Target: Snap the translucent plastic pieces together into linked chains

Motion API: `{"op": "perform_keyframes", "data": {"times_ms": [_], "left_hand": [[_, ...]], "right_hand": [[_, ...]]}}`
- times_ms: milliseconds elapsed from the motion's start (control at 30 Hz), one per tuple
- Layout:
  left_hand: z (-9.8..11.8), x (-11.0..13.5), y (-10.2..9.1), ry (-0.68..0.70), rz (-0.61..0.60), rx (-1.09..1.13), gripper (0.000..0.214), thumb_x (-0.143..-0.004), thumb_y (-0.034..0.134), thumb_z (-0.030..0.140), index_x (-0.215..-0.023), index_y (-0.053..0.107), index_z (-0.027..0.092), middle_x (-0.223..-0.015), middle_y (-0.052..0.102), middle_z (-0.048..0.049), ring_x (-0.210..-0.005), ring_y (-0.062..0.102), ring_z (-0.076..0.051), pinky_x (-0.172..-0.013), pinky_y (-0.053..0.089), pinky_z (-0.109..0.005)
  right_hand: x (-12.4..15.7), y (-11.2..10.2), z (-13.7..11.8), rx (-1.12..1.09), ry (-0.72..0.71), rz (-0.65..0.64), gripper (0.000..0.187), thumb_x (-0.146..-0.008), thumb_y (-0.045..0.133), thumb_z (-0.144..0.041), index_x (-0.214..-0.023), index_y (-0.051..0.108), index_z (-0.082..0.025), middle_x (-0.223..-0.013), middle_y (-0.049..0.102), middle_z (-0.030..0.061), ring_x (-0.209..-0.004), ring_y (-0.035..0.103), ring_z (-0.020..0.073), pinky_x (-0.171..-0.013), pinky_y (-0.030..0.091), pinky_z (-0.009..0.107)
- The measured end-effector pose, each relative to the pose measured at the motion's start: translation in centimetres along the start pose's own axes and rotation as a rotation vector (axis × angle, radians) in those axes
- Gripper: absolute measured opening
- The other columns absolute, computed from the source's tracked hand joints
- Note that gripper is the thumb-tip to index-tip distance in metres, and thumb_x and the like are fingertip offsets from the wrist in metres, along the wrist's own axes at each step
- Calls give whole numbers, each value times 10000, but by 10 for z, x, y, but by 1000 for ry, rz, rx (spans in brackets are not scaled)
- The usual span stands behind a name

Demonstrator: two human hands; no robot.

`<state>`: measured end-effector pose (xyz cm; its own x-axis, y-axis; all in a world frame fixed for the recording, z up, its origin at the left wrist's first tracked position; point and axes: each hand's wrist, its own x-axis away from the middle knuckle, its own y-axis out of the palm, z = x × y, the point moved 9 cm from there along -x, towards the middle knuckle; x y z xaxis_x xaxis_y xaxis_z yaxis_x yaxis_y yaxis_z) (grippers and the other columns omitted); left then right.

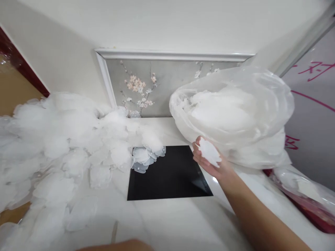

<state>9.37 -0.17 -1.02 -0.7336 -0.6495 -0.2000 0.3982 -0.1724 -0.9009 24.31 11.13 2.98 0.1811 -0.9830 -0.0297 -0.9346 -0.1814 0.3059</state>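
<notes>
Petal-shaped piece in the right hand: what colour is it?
The petal-shaped piece in the right hand is plain white, unpatterned; head view.

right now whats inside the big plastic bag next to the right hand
Through the clear plastic bag, a heap of white petal-shaped pieces shows; the right hand holds a few at its mouth. Bunched plastic folds hide the bag's lower part.

A framed blossom painting (157, 87) stands behind a black panel (167, 174) on the table (183, 223).
</notes>
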Motion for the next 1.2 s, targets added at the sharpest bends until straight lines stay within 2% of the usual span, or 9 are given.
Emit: {"op": "perform_keyframes", "data": {"times_ms": [200,267,333,533,667,800,967,1100,1200], "left_hand": [[3,0,7,-82,-145,105,627,-922,456,501,-1465,417,188,-1518,416,-157,-1421,331,-351,-1147,246,-568],[30,9,24,15,-240,305,487,-946,408,477,-1388,525,309,-1433,547,-74,-1374,429,-297,-1150,287,-494],[36,23,29,-26,-260,412,409,-959,376,465,-1304,588,413,-1339,630,25,-1331,490,-233,-1084,394,-407],[-28,96,-33,-353,-41,361,565,-973,347,437,-1498,353,230,-1493,473,-98,-1435,313,-314,-1159,257,-485],[-14,121,-30,-294,-44,403,606,-889,506,555,-1417,482,257,-1508,444,-115,-1392,378,-345,-1137,294,-524],[-2,97,-12,-217,-104,408,492,-935,404,552,-1385,501,377,-1474,498,-8,-1361,449,-237,-1092,393,-426],[6,38,2,-130,-184,255,632,-948,348,516,-1512,320,232,-1547,384,-121,-1422,337,-328,-1145,261,-538],[39,-9,32,-11,-200,174,457,-963,324,495,-1375,507,421,-1473,503,29,-1411,374,-229,-1111,346,-409],[22,-57,32,-30,-131,145,447,-963,352,477,-1366,523,383,-1471,503,8,-1411,370,-253,-1130,326,-451]], "right_hand": [[-4,-4,16,-70,-4,16,384,-640,796,-466,-770,500,-258,-548,376,-71,-419,270,84,-407,189,258],[-5,-2,28,-70,8,-7,365,-671,781,-466,-767,503,-249,-554,385,-67,-419,281,83,-405,205,257],[-5,1,38,-73,30,-36,340,-697,767,-455,-762,508,-244,-565,387,-61,-427,296,86,-404,222,258],[-6,-2,43,-124,45,-43,297,-700,773,-414,-809,546,-256,-598,413,-46,-466,356,107,-426,287,264],[-8,-3,37,-131,42,-24,296,-688,783,-416,-793,562,-249,-609,440,-34,-475,362,108,-425,289,263],[-8,-2,32,-145,36,8,292,-667,795,-395,-787,571,-252,-610,451,-32,-483,374,114,-431,304,268],[-8,-3,14,-145,-60,-5,264,-711,754,-400,-790,547,-256,-569,403,-51,-459,342,110,-418,278,258],[-11,-11,9,-252,-59,12,307,-663,811,-375,-781,565,-236,-583,425,-57,-460,334,86,-410,262,224],[-13,-16,9,-335,-49,13,342,-616,854,-329,-790,583,-216,-624,480,-53,-501,402,75,-448,326,200]]}}
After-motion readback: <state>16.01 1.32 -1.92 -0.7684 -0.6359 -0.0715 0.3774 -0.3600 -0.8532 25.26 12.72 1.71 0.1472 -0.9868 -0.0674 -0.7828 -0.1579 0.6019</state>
